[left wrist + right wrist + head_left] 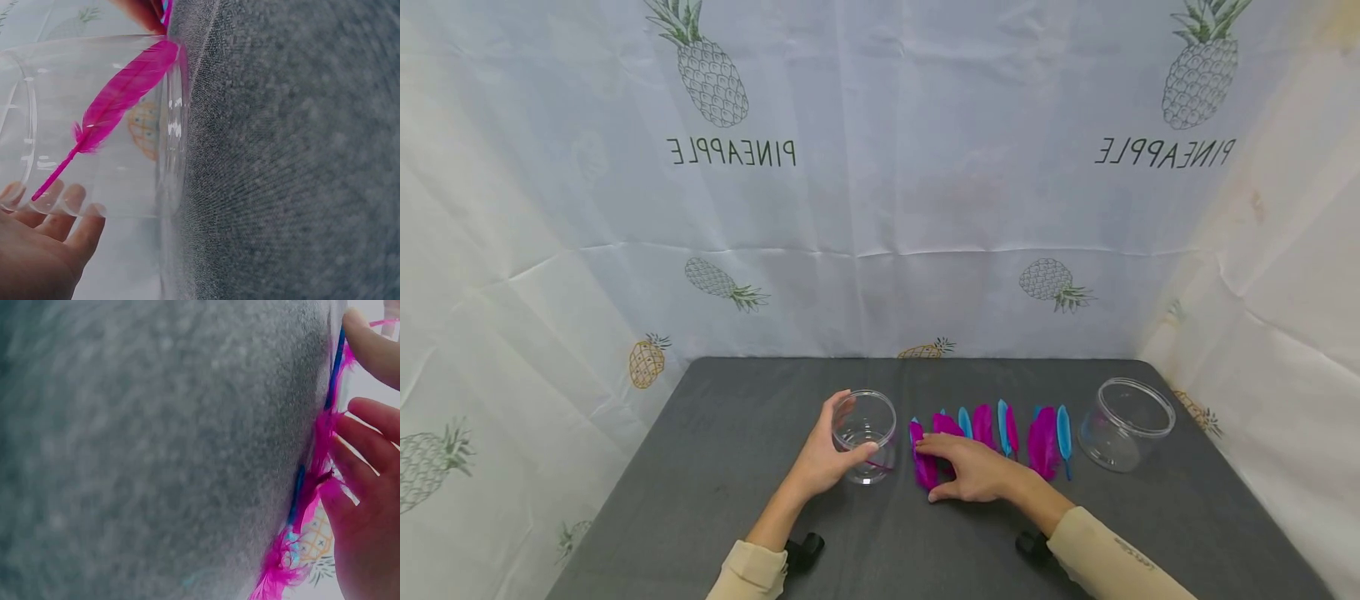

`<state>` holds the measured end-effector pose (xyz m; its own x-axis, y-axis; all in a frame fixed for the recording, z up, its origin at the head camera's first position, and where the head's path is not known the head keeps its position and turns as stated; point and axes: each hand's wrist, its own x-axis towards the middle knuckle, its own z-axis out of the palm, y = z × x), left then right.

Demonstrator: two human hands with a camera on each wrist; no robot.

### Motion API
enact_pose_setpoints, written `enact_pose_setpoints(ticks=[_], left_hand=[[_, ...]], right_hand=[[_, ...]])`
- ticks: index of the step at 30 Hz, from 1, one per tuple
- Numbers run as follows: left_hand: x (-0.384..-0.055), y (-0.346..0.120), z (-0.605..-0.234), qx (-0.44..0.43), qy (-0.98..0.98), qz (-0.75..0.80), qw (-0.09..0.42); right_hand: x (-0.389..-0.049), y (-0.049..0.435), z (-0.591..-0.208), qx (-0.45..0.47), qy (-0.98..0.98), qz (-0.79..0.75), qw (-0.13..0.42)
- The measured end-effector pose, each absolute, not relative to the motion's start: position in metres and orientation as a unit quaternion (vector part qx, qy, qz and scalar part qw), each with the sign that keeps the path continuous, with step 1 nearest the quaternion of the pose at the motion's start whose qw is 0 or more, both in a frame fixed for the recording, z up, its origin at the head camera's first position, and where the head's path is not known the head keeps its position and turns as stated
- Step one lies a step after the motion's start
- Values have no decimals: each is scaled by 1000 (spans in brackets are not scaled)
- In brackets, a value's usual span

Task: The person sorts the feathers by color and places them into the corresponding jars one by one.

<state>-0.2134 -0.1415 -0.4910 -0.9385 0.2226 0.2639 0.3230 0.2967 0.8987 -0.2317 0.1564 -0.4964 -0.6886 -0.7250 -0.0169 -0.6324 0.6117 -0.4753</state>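
My left hand (823, 454) holds a clear round jar (867, 437) upright on the dark table, fingers around its far side and thumb at its near side. A single magenta feather (122, 94) leans inside the jar, quill end up. Just right of the jar, my right hand (973, 471) reaches low over the left end of a row of feathers. Its index finger and thumb are spread beside the leftmost magenta feather (922, 467), which has a blue one partly behind it. In the right wrist view, the thumb tip is right at a blue quill (335, 365).
More magenta feathers (1042, 442) and blue feathers (1063, 433) lie side by side toward the right. Beyond them stands a second clear jar (1126, 429), near the right side of the grey-covered table (700, 467). Pineapple-print cloth (880, 200) hangs behind and at both sides.
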Motion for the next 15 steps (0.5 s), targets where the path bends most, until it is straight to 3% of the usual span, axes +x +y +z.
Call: enact_pose_setpoints(ticks=[10, 15], left_hand=[[-214, -140, -493, -155, -807, -569, 45], [-215, -140, -493, -160, -799, -578, 49]], right_hand=[[-230, 150, -498, -384, 887, -246, 76], [-230, 148, -498, -407, 865, -293, 34]])
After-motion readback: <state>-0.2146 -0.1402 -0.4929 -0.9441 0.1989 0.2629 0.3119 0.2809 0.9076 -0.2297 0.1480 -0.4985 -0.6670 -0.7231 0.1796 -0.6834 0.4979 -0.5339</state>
